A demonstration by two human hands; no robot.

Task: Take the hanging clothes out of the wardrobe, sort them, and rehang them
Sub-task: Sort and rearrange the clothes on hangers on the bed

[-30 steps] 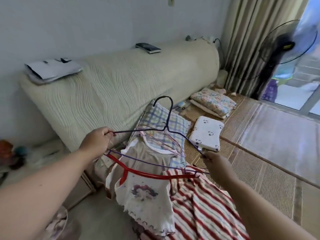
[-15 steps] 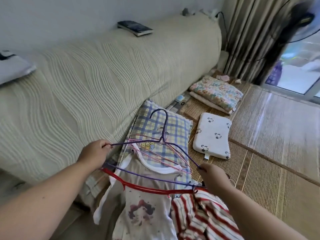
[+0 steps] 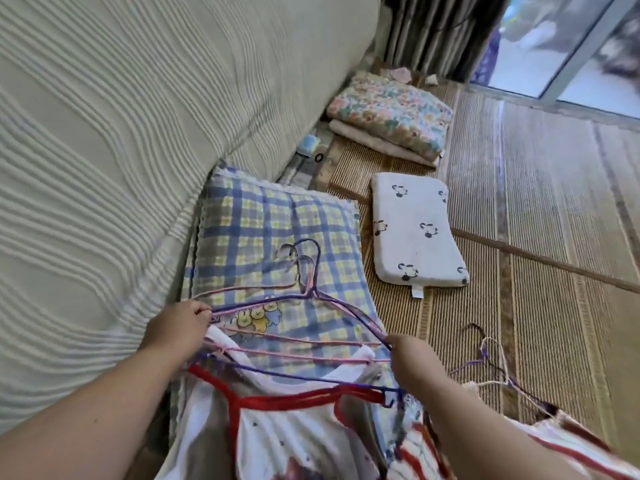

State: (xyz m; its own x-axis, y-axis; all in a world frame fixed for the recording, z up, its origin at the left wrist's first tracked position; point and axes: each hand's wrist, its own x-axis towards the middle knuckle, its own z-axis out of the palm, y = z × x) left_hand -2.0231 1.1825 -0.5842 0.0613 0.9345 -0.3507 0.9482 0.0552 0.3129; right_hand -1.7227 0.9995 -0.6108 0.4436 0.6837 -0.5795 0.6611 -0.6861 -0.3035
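My left hand (image 3: 176, 329) grips the left corner of a purple wire hanger (image 3: 313, 271), and my right hand (image 3: 412, 362) pinches its right corner. The hanger lies low over a blue and yellow checked pillow (image 3: 277, 230), on top of pink wire hangers (image 3: 294, 355). Below it a red hanger (image 3: 277, 401) carries a white child's top (image 3: 294, 441) with a dark print. A red and white striped garment (image 3: 426, 455) sits at the bottom right, partly hidden by my right forearm.
A cream ribbed sofa back (image 3: 138, 116) fills the left. On the woven mat (image 3: 554, 237) lie a white pillow with a mouse print (image 3: 415, 230), a folded floral quilt (image 3: 391, 109) and loose wire hangers (image 3: 495, 365). Curtains (image 3: 433, 29) and a glass door (image 3: 571, 46) stand at the top right.
Both hands have lowered the purple hanger from mid-air down onto the checked pillow and the pink hangers. The camera has tipped down and closer.
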